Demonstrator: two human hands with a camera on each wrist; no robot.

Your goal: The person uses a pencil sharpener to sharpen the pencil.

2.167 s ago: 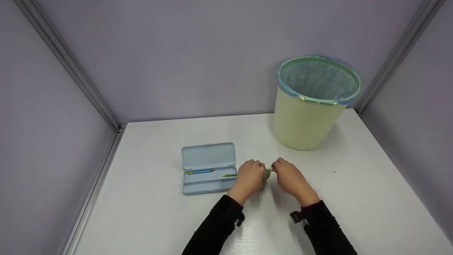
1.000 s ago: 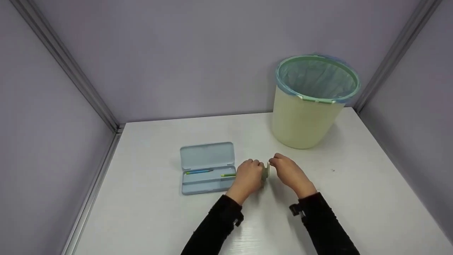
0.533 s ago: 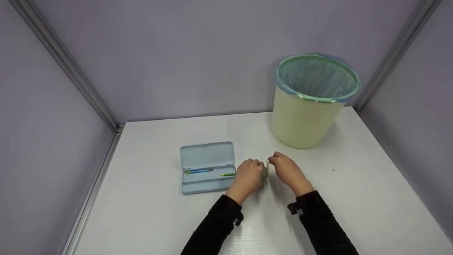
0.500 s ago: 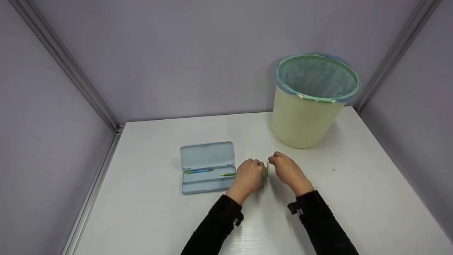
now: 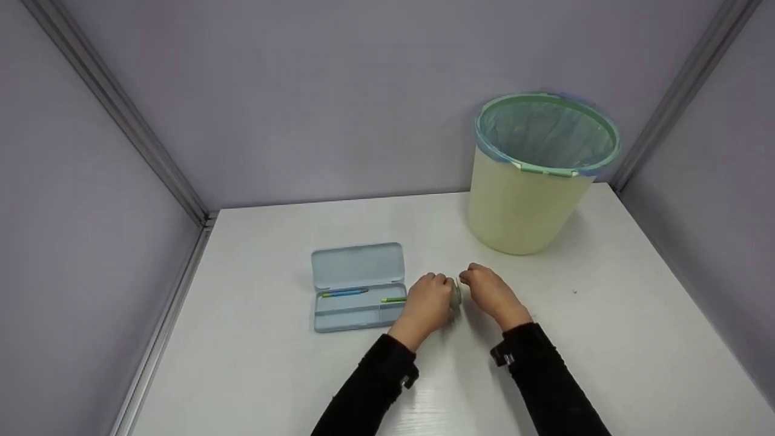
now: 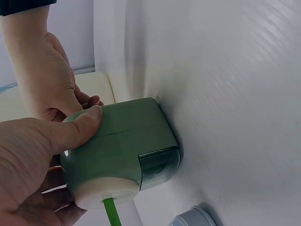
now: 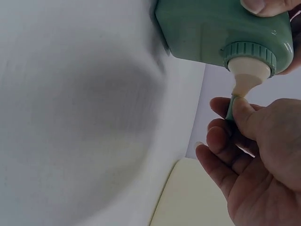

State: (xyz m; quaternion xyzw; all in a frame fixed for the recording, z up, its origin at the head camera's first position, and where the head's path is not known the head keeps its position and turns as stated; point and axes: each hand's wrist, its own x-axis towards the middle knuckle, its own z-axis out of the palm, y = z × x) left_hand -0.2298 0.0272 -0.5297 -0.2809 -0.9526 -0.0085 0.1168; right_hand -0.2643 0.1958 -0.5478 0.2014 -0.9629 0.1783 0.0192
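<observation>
My left hand [image 5: 428, 303] grips a green crank pencil sharpener [image 6: 122, 136] from above, its thumb along the top of the body. A green pencil [image 6: 112, 212] sticks out of the sharpener's pale round front, and in the head view it lies over the open pencil case [image 5: 345, 321]. On the sharpener's other side, my right hand [image 5: 491, 295] pinches the small green knob [image 7: 230, 109] of the cream crank arm [image 7: 247, 77] between thumb and forefinger. The sharpener's dark clear shavings window [image 6: 160, 165] sits low on the body, close to the tabletop.
A blue pencil [image 5: 345, 293] lies in the case's upper compartment; the case lid [image 5: 358, 266] is folded back. A pale yellow bin [image 5: 527, 212] with a blue liner stands at the back right. A tiny speck [image 5: 574, 292] lies on the white table [image 5: 260, 363].
The crank has turned to different angles, with my right hand shifting slightly as it holds the knob. My left hand and the sharpener stay in place. The view has shifted a little.
</observation>
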